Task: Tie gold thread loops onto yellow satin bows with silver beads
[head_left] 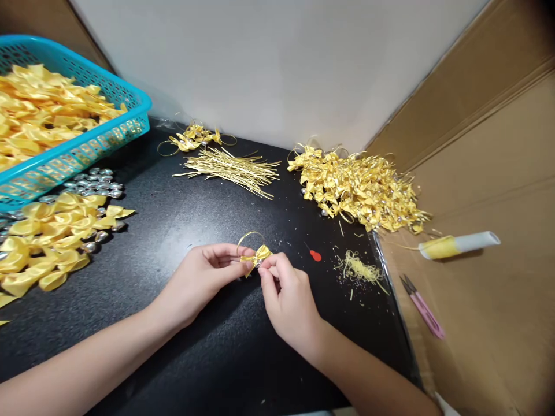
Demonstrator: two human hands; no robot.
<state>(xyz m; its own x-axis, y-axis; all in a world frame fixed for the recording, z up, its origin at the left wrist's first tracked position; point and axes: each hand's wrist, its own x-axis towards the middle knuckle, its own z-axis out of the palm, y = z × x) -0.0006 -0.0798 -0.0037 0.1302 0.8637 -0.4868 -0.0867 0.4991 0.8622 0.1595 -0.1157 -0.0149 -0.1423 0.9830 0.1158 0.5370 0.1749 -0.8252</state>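
Between my hands, just above the black table (pixel 225 341), is a yellow ribbon bow (pixel 262 252) with a gold cord loop standing up from it and a silver bell at its middle. My left hand (pixel 212 267) pinches the bow's left side between thumb and fingers. On the other side, my right hand (pixel 284 289) has thumb and forefinger closed at the bell and the bow's lower right edge. The fingertips partly cover the bell. A red needle threader (pixel 315 255) lies to the right of my right hand.
Left stands a blue basket (pixel 143 107) of yellow bows, with loose bows (pixel 65 222) and silver bells (pixel 97 184) before it. Behind my hands lie gold cords (pixel 234 169). Finished bows (pixel 355 188), thread scraps (pixel 362 268), a ribbon roll (pixel 459 245) and pink snips (pixel 422 307) are right.
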